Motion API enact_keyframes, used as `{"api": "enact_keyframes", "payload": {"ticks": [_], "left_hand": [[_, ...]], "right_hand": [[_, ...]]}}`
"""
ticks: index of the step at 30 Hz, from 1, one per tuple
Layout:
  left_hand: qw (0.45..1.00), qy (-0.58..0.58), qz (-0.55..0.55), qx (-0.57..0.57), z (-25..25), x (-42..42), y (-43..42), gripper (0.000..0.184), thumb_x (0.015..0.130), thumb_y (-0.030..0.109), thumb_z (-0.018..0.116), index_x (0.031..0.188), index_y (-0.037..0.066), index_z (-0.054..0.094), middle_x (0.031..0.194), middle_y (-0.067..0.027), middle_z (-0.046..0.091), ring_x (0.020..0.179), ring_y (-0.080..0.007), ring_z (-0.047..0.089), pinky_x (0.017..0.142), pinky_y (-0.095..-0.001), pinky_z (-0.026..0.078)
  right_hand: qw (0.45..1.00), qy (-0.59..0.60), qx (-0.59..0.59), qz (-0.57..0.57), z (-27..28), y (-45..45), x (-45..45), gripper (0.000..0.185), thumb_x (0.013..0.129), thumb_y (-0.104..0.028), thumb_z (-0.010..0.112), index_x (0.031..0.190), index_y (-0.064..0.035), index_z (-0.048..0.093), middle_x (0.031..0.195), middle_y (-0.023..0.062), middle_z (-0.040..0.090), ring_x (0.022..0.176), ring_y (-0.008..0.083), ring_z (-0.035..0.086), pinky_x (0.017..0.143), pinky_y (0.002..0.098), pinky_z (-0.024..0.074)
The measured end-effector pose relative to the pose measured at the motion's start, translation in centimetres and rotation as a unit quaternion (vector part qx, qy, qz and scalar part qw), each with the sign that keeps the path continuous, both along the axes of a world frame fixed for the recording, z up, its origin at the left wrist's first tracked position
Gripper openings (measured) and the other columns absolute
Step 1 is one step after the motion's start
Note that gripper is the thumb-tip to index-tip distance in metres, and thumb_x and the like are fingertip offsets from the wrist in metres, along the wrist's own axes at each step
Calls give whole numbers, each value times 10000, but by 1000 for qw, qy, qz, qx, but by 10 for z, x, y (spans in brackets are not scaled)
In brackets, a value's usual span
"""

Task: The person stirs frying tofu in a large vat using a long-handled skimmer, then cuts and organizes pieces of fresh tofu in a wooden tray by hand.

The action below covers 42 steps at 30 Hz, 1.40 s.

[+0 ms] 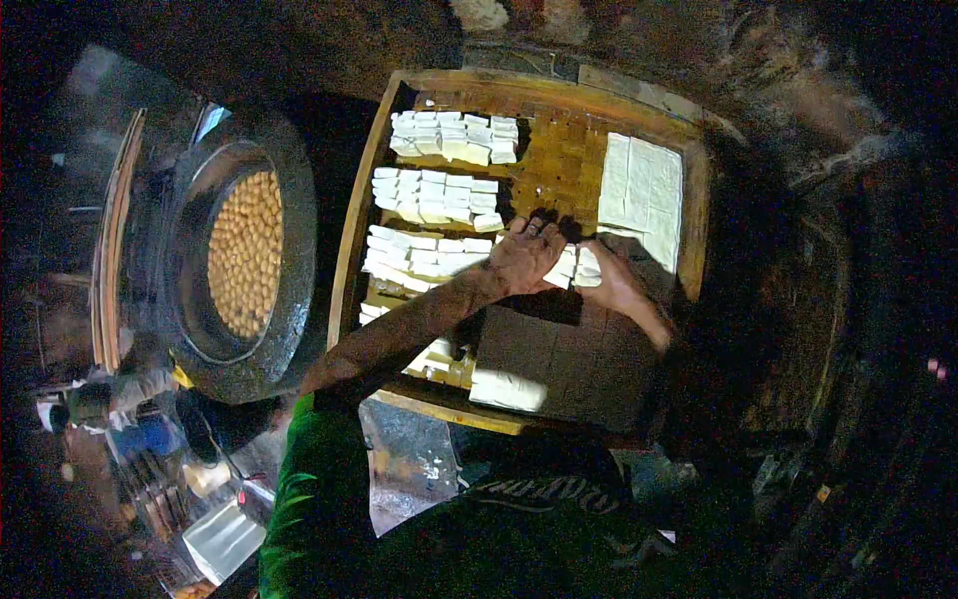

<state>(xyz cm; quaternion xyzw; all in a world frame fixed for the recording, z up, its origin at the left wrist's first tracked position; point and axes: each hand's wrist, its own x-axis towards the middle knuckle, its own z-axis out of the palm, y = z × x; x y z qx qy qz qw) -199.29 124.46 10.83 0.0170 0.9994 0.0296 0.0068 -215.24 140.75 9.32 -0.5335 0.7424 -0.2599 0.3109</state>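
Observation:
White tofu pieces (pixel 566 268) are held side by side between my two hands, above the woven tray (pixel 559 150). My left hand (pixel 527 256) presses against the left end of this short row, its fingers bent and partly in shadow. At the right end, my right hand (pixel 617 284) grips the pieces, with part of the fingers hidden. Stacked rows of cut tofu (pixel 439 195) lie on the tray's left side, just beyond my left hand. Larger scored tofu slabs (pixel 642 185) lie flat along the right side, and a shaded slab (pixel 559 344) covers the near part.
A raised wooden rim (pixel 357 210) surrounds the tray. To its left stands a large dark pan (pixel 299 309) full of round golden pieces (pixel 246 255). Wooden slats (pixel 118 240) stand beyond the pan. A pale square container (pixel 224 539) sits at the lower left.

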Motion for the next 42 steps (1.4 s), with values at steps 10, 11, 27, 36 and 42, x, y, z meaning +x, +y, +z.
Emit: {"api": "enact_keyframes", "payload": {"ticks": [10,11,27,36,42], "left_hand": [[997,-65,38,34,16,2,-2,948,739,698,578,1378,27,382,1299,-203,481,1196,-381,459,1000,-509,321],[998,-61,28,0,21,11,-7,967,731,706,580,1390,30,372,1308,-193,475,1218,-375,445,998,-508,322],[759,132,-80,-633,-37,40,-39,383,985,302,410,1282,84,515,1269,-145,568,1169,-285,524,993,-388,420],[952,70,-69,-289,-33,9,-50,528,871,383,607,1278,66,493,1195,-140,601,1142,-311,532,972,-436,429],[893,-207,45,397,91,-43,-84,798,679,488,782,1265,26,499,1056,-170,644,963,-293,629,868,-394,493]], "right_hand": [[965,239,2,106,21,0,12,1105,652,-317,851,1489,-11,196,1524,225,253,1392,416,253,1153,496,226],[970,226,13,85,44,-2,20,1040,690,-315,814,1484,-12,215,1510,224,279,1380,423,273,1142,508,238],[887,404,-188,121,5,-16,18,456,840,-222,602,1244,-11,582,1265,200,546,1162,356,516,978,431,464],[974,163,-94,129,-62,-37,-7,608,792,-319,713,1286,-14,532,1187,181,601,1067,309,588,930,393,480],[982,-107,123,92,47,-73,-54,884,632,-384,854,1329,8,479,1261,177,575,1151,289,562,976,352,443]]}}
